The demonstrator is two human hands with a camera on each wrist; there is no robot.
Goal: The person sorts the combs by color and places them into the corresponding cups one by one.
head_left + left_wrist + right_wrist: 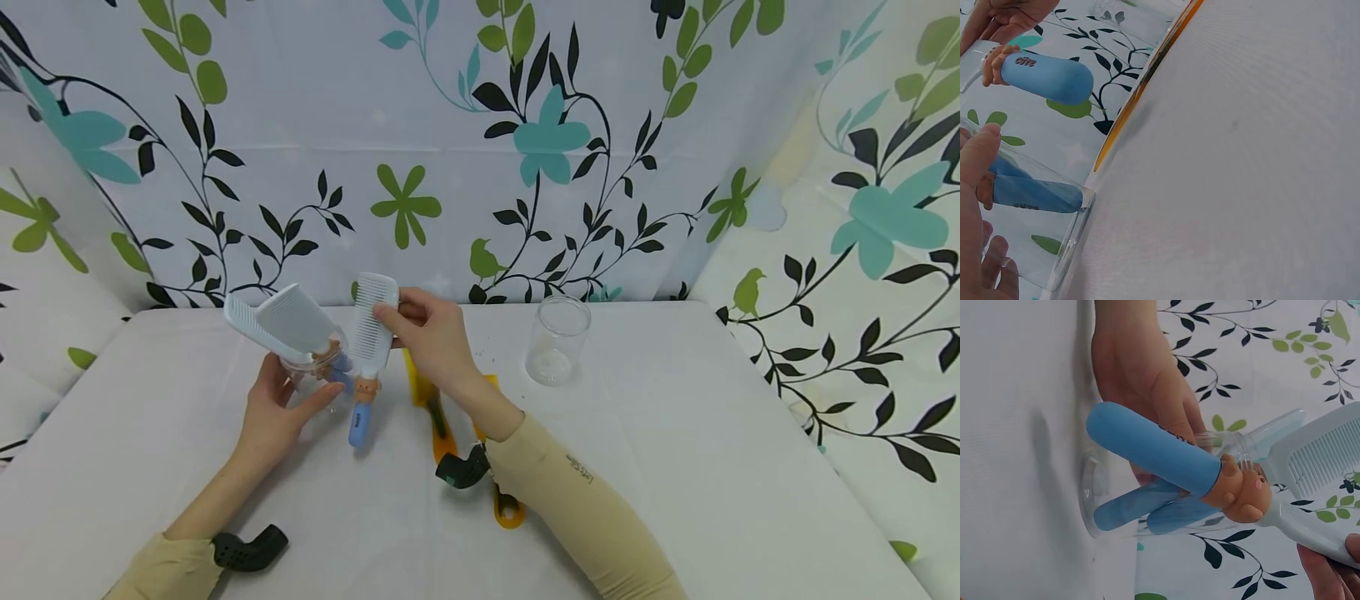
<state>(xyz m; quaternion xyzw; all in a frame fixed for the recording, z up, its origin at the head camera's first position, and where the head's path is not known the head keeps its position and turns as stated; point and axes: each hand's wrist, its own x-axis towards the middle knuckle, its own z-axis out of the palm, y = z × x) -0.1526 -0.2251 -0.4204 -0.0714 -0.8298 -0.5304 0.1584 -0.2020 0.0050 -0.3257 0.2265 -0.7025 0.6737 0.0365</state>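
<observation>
My left hand (273,417) grips a clear jar (1090,494) from the side at the table's left. Two pale blue combs (296,317) lean in the jar, teeth ends up and out over the rim, blue handles inside. My right hand (431,333) pinches a third comb (372,329) by its toothed part, just right of the jar. Its blue handle (1154,450) points down, with a brown animal figure (1250,497) where handle and teeth meet. In the left wrist view this handle (1047,78) hangs outside the jar, above the table.
A second clear jar (558,342) stands upright toward the back right. Two yellow-orange tools lie under and beside my right forearm; one orange handle (442,437) and another handle's end (510,510) show. A patterned cloth (405,204) hangs behind the white table (675,467).
</observation>
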